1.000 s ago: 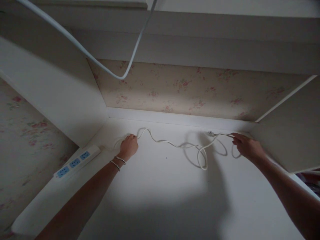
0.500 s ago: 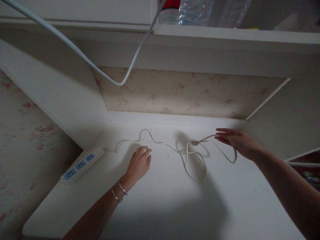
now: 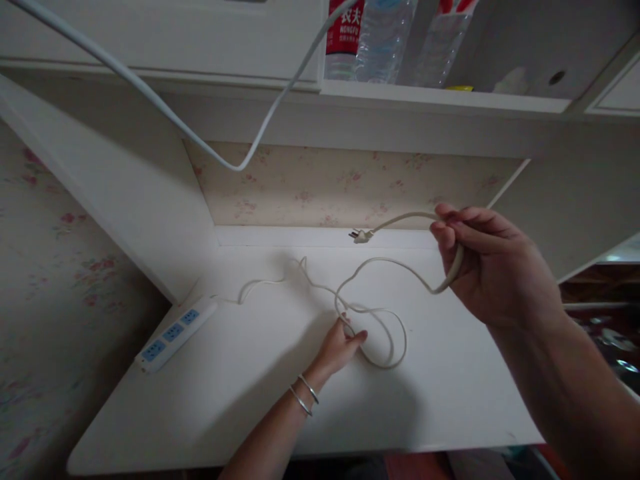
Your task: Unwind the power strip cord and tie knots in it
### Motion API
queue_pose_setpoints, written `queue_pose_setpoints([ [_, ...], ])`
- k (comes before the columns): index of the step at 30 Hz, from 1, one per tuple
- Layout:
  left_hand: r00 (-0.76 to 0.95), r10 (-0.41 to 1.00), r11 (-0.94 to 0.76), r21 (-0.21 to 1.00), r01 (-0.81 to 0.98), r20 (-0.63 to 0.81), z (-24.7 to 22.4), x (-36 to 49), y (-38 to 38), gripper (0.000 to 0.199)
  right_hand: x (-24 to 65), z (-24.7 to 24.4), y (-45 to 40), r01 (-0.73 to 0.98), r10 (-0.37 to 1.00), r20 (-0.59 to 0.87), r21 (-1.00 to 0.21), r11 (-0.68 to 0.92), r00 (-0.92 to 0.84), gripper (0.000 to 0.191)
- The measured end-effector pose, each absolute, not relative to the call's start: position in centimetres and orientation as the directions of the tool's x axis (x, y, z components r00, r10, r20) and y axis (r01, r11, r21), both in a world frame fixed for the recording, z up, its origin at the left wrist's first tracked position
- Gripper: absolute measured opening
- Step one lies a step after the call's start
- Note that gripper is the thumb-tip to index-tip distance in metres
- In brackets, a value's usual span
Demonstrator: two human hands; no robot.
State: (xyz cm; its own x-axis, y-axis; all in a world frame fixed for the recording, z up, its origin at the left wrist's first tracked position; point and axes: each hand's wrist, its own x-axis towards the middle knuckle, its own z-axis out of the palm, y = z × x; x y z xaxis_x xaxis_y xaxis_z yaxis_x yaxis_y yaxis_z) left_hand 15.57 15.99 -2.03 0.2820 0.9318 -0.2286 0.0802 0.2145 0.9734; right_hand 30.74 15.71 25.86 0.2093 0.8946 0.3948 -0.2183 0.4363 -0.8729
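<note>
A white power strip [image 3: 177,333] with blue socket panels lies at the left of the white desk [image 3: 240,407]. Its pale power cord [image 3: 384,259] runs rightward and forms loops on the desktop. Raised at the right, my right hand [image 3: 500,260] pinches the cord a short way behind the plug [image 3: 361,235]. The plug hangs free above the back of the desk, prongs facing left. My left hand [image 3: 337,348], with two silver bangles at the wrist, is on the looped part of the cord, thumb and fingers closing around it near the desktop.
A thick white cable [image 3: 235,163] dangles across the upper left, close to the camera. Above the desk, a shelf [image 3: 450,100] holds plastic bottles [image 3: 385,43]. Side panels and a flowered wall [image 3: 310,187] bound the desk.
My right hand has closed on the cord and lifted it with the plug, nearer the camera. My left hand has moved right, from bare desktop to the cord loop.
</note>
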Motion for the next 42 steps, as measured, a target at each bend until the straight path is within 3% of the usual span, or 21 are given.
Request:
queue_pose_setpoints([
  [4, 0.276, 0.945, 0.172, 0.985, 0.024, -0.172, -1.8, 16.5, 16.1, 0.038, 26.7, 27.4, 15.2, -0.306, 0.867, 0.491, -0.815, 0.492, 0.085, 0.02],
  [8, 0.266, 0.961, 0.075, 0.997, 0.021, -0.078, 0.5, 14.3, 13.9, 0.019, 23.0, 27.5, 16.8, -0.33, 0.799, 0.591, -0.737, 0.59, 0.11, 0.016],
  [11, 0.187, 0.98, -0.082, 0.992, 0.094, 0.063, 2.6, 10.6, 11.7, 0.023, 21.5, 26.1, 19.2, -0.208, 0.734, 0.668, -0.706, 0.677, 0.125, 0.011],
  [15, -0.044, 0.997, -0.059, 0.99, 0.127, 0.065, 3.2, 4.8, 10.1, 0.027, 20.9, 23.2, 22.7, -0.082, 0.722, 0.683, -0.717, 0.692, 0.111, 0.009],
  [22, -0.253, 0.967, 0.115, 0.949, 0.293, -0.039, -1.6, -4.0, 11.5, 0.032, 17.9, 21.1, 25.1, -0.091, 0.756, 0.646, -0.75, 0.655, 0.108, 0.009],
  [26, -0.242, 0.97, 0.167, 0.818, 0.551, -0.034, -1.7, -6.7, 12.7, 0.04, 16.1, 20.6, 24.8, -0.042, 0.783, 0.622, -0.782, 0.622, 0.022, 0.008],
  [31, -0.172, 0.943, 0.009, 0.495, 0.869, 0.286, 1.7, -6.9, 15.7, 0.052, 14.4, 19.7, 24.6, 0.0, 0.801, 0.594, -0.803, 0.596, -0.079, 0.009],
  [33, -0.09, 0.934, -0.051, 0.379, 0.924, 0.346, 2.6, -6.6, 17.5, 0.054, 13.4, 19.2, 24.8, 0.009, 0.803, 0.585, -0.808, 0.59, -0.118, 0.01],
  [37, 0.022, 0.97, -0.082, 0.243, 0.967, 0.243, 2.5, -6.2, 20.5, 0.047, 11.0, 18.2, 25.8, -0.009, 0.803, 0.572, -0.816, 0.579, -0.166, 0.013],
  [42, 0.049, 0.983, -0.09, 0.228, 0.969, 0.178, 1.5, -6.5, 21.1, 0.022, 8.7, 16.5, 28.5, 0.068, 0.793, 0.574, -0.8, 0.597, -0.206, 0.013],
])
